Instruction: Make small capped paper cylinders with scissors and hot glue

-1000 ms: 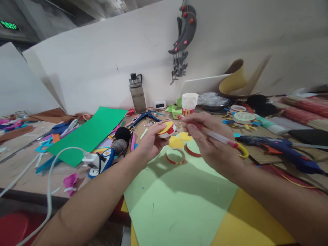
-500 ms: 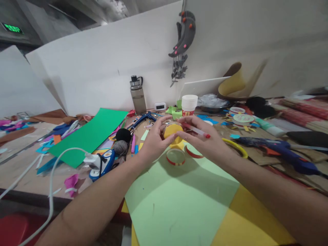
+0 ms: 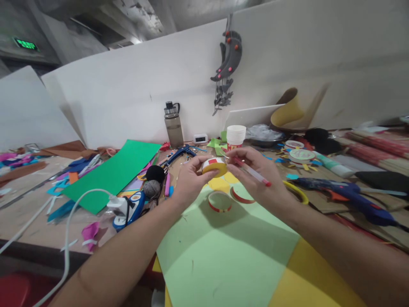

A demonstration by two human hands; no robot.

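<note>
My left hand (image 3: 191, 177) grips a short paper cup ring (image 3: 213, 164), white with a red patch and a yellow disc on its lower face. My right hand (image 3: 252, 168) is closed around a red pen (image 3: 254, 172), its red end pointing down to the right and its other end close to the ring. Below them, a cup ring with a red rim (image 3: 220, 207) and a second red-edged ring (image 3: 243, 194) rest on a light green sheet (image 3: 223, 251). Yellow paper discs (image 3: 220, 183) lie just behind these rings.
A glue gun (image 3: 348, 194) and a yellow tape roll (image 3: 297, 192) lie to the right. Stacked paper cups (image 3: 235, 135) and a water bottle (image 3: 174, 128) stand at the back. Green foam sheet (image 3: 111, 175) and a power strip (image 3: 129, 211) with a white cable occupy the left.
The ring in my left hand has tilted, so its white and red side shows where the yellow disc faced me. My right hand has drawn slightly away to the right with the pen.
</note>
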